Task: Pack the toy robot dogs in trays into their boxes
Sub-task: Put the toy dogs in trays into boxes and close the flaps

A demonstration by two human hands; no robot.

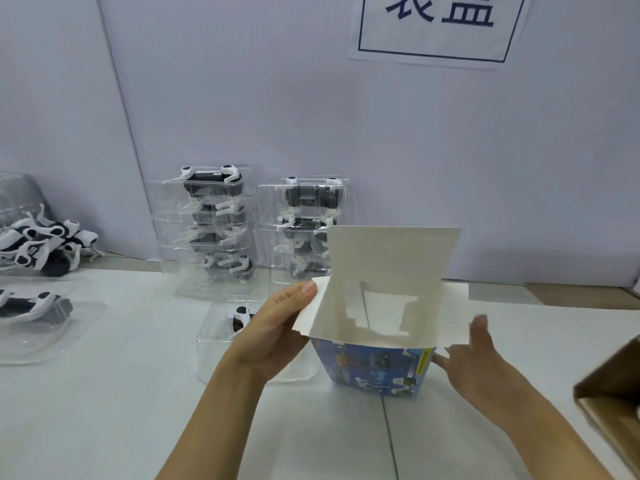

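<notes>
A blue printed box stands open on the white table, its white flaps spread and its inside empty. My left hand holds the left flap, thumb on its edge. At the box's right side my right hand has its fingers spread, touching the right flap; it is blurred. Behind my left hand lies a clear tray with a black-and-white toy robot dog in it, partly hidden.
Two stacks of trays with dogs stand against the wall. Loose toy dogs and another trayed dog lie at far left. A brown carton sits at the right edge.
</notes>
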